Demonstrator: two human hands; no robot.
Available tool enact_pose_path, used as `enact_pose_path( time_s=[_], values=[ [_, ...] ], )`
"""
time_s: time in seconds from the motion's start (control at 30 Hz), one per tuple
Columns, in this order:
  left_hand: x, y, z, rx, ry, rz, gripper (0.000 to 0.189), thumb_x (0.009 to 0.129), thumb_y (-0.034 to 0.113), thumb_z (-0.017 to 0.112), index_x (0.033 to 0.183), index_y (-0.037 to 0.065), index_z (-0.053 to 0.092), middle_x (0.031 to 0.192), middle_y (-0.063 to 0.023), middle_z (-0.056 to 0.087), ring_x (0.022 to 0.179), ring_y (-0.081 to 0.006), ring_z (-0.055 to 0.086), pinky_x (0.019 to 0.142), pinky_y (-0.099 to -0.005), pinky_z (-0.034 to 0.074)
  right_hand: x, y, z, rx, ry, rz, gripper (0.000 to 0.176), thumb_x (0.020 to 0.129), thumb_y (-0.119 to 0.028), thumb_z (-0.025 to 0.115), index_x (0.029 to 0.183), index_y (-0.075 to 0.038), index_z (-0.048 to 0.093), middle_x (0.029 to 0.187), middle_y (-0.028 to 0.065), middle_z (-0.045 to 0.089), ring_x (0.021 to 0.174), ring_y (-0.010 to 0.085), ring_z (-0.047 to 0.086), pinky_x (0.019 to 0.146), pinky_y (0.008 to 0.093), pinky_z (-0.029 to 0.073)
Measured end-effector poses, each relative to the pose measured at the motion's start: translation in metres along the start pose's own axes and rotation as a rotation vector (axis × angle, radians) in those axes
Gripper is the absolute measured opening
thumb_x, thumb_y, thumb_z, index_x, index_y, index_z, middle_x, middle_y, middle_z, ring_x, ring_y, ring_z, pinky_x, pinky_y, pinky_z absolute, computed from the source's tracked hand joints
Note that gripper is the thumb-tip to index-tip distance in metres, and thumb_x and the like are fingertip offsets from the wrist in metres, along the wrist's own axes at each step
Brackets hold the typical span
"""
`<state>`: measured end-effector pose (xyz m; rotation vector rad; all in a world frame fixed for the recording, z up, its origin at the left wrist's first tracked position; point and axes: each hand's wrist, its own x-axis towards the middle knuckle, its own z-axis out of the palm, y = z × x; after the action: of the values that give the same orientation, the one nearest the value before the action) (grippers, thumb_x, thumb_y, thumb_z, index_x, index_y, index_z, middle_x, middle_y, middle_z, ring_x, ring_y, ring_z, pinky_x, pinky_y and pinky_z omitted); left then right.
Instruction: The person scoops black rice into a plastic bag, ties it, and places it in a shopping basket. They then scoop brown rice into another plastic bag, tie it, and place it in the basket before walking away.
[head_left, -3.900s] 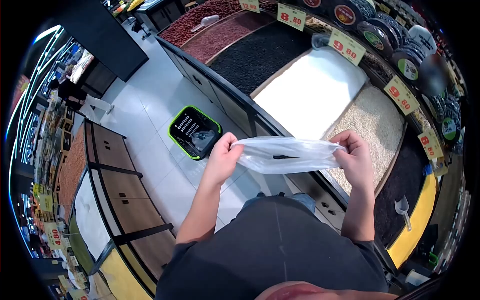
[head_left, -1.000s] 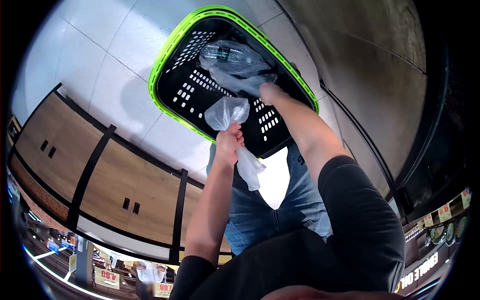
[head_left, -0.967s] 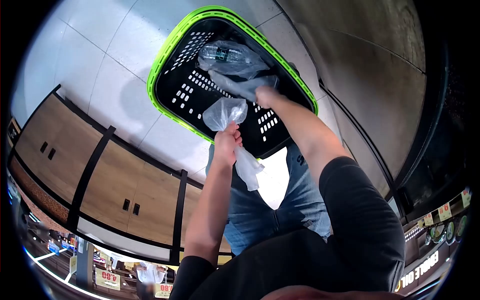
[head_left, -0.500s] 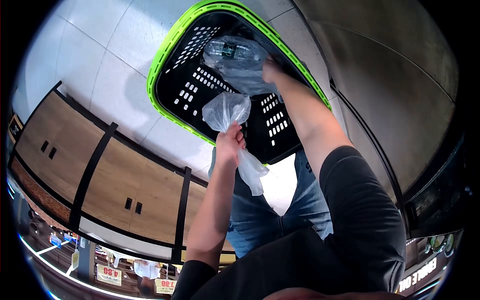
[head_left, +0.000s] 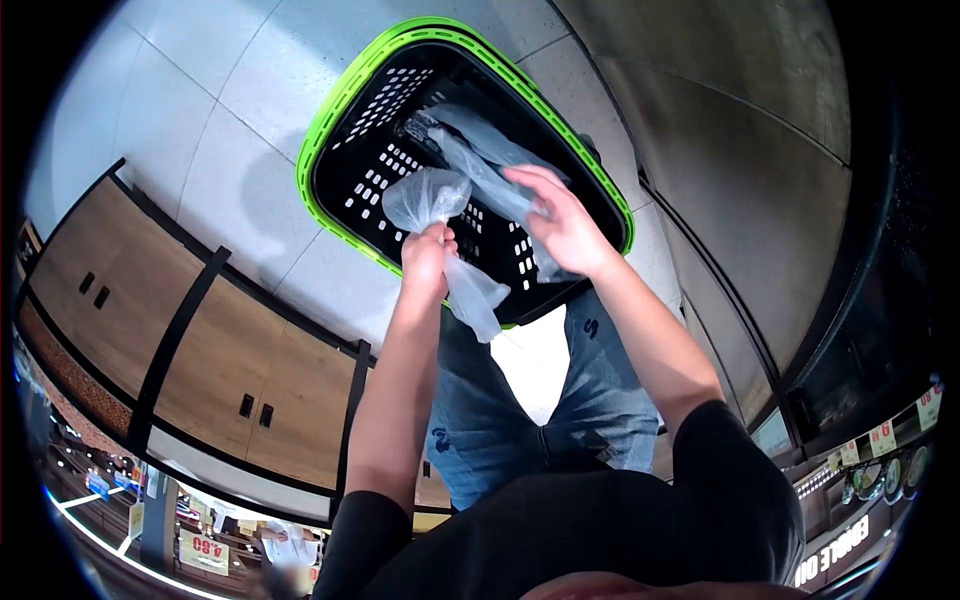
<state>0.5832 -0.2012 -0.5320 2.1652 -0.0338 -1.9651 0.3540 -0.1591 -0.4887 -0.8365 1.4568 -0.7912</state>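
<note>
My left hand [head_left: 427, 262] is closed around the gathered neck of a clear plastic bag [head_left: 428, 196]. The bag's puffed part bulges above my fist, and its loose end hangs below toward my legs. My right hand [head_left: 562, 222] has its fingers stretched out and apart over the basket's right side. Close to those fingers lies more crumpled clear plastic bag [head_left: 475, 165], running across the basket. A dark-labelled object [head_left: 420, 124] shows at that bag's far end; its kind is hard to make out. Around it all is a black shopping basket with a green rim [head_left: 312, 195].
Pale floor tiles [head_left: 240, 150] surround the basket. Wooden cabinets with black frames [head_left: 215, 365] line the left, and a large grey-brown panel [head_left: 720, 90] stands on the right. At the lower left, a person [head_left: 288, 548] is near price signs [head_left: 203, 551].
My right hand has come off the bag deeper in the basket, drawn back toward me, and opened. That bag now lies stretched out. My left hand has shifted slightly left with its bag.
</note>
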Motion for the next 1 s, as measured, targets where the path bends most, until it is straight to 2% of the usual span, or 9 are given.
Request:
enact_pose_path(
  time_s=[0.13,0.47,0.53,0.57,0.6,0.7,0.8,0.93,1.0],
  values=[
    [0.036,0.005,0.005,0.143,0.009,0.08,0.007,0.091,0.004,0.057,0.096,0.0,0.057,0.079,-0.0076,0.06,0.06,-0.0135,0.052,0.053,-0.0293,0.044,-0.057,-0.068,-0.013,-0.192,0.109,0.013,0.053,0.082,0.011,0.05,0.132,-0.005,0.06,0.135,0.0192,0.054,0.123,0.0353,0.058,0.098,0.0342,0.048],
    [0.145,0.029,0.05,0.656,-0.051,0.492,0.026,0.088,0.001,0.051,0.112,-0.003,0.06,0.095,-0.0142,0.069,0.077,-0.023,0.067,0.067,-0.0371,0.055,-0.131,-0.077,0.015,-0.162,0.223,0.302,0.042,0.084,0.009,0.057,0.123,-0.004,0.066,0.119,0.0177,0.059,0.108,0.0322,0.063,0.092,0.0335,0.05],
    [0.152,0.033,0.055,0.636,-0.02,0.318,0.029,0.082,0.008,0.065,0.109,-0.004,0.064,0.103,-0.0239,0.072,0.102,-0.0359,0.07,0.093,-0.0417,0.054,-0.134,-0.077,0.02,-0.138,0.224,0.358,0.041,0.085,0.009,0.057,0.123,-0.003,0.066,0.119,0.0176,0.059,0.108,0.0317,0.063,0.091,0.0334,0.05],
    [0.163,0.032,0.046,1.128,0.125,0.477,0.033,0.087,0.013,0.062,0.116,-0.003,0.061,0.109,-0.0233,0.072,0.103,-0.0368,0.07,0.097,-0.0478,0.053,-0.135,-0.078,0.022,-0.119,0.213,0.376,0.041,0.085,0.008,0.057,0.123,-0.003,0.066,0.12,0.0175,0.059,0.108,0.0313,0.063,0.091,0.0332,0.05],
    [0.169,0.03,0.042,1.304,0.268,0.295,0.041,0.091,0.019,0.06,0.128,0.001,0.056,0.126,-0.0219,0.065,0.115,-0.0366,0.065,0.102,-0.0485,0.05,-0.137,-0.079,0.024,-0.099,0.199,0.395,0.041,0.085,0.008,0.057,0.123,-0.003,0.066,0.121,0.0174,0.059,0.109,0.031,0.063,0.09,0.0331,0.051],
    [0.124,0.034,0.044,1.514,0.44,0.206,0.048,0.091,0.021,0.062,0.134,0.004,0.05,0.138,-0.0195,0.056,0.127,-0.0357,0.057,0.105,-0.0467,0.047,-0.136,-0.085,0.021,-0.102,0.178,0.397,0.041,0.085,0.008,0.058,0.124,-0.004,0.066,0.122,0.0169,0.058,0.107,0.0308,0.063,0.088,0.0332,0.051],
    [0.091,0.024,0.029,1.615,0.435,0.386,0.047,0.091,0.022,0.062,0.133,0.005,0.051,0.14,-0.0186,0.051,0.132,-0.034,0.051,0.106,-0.0444,0.045,-0.143,-0.09,0.019,-0.121,0.181,0.337,0.042,0.085,0.008,0.06,0.124,-0.005,0.065,0.122,0.0157,0.058,0.103,0.0301,0.063,0.085,0.0339,0.051],
    [0.032,0.009,0.01,1.439,0.262,0.456,0.049,0.086,0.014,0.064,0.132,0.005,0.051,0.136,-0.0195,0.053,0.129,-0.0366,0.052,0.106,-0.0471,0.045,-0.153,-0.116,0.017,-0.103,0.168,0.293,0.037,0.085,0.007,0.06,0.121,-0.003,0.065,0.119,0.016,0.06,0.098,0.0327,0.065,0.085,0.0354,0.052],
    [-0.016,-0.001,0.001,1.287,0.205,0.656,0.057,0.081,0.006,0.064,0.136,0.006,0.049,0.14,-0.0227,0.048,0.13,-0.0408,0.049,0.109,-0.0509,0.043,-0.165,-0.134,0.014,-0.087,0.159,0.267,0.035,0.085,0.007,0.06,0.118,-0.002,0.066,0.117,0.0164,0.061,0.097,0.0339,0.065,0.085,0.0361,0.052]
  ],
)
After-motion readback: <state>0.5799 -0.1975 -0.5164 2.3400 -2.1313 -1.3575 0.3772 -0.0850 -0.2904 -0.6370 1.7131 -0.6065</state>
